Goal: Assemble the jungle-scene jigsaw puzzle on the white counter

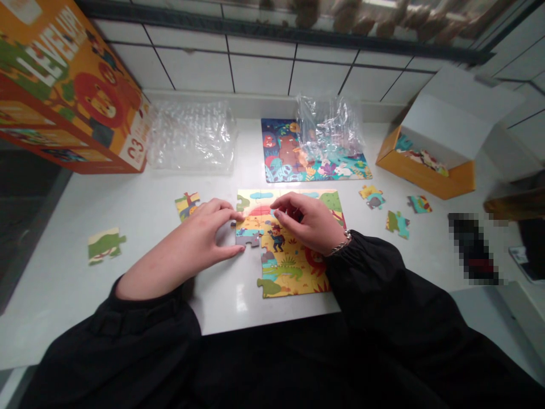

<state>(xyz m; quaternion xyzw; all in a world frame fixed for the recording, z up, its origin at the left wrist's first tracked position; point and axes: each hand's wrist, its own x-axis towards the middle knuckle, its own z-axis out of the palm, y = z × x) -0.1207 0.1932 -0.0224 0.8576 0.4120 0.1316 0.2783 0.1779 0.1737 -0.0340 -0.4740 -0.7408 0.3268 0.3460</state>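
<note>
A partly joined jigsaw puzzle [289, 278] lies flat on the white counter, printed with a crocodile, a lion and a figure in a hat on yellow ground. At its left edge is my left hand [208, 233], thumb and forefinger spread apart. The fingertips touch or nearly touch the border by a grey puzzle piece [248, 241]. My right hand [309, 221] rests over the puzzle's upper middle, fingers curled and thumb close to the forefinger. Whether anything is between those fingertips is hidden. Just beyond my left wrist lies a loose piece with a tree [187, 204].
A green piece [105, 245] lies far left; several loose pieces [398, 223] lie right. Behind are a finished animal puzzle [281, 162], clear plastic bags [191, 136] and an opened box [426, 176] holding pieces. A large orange box [97, 91] stands left.
</note>
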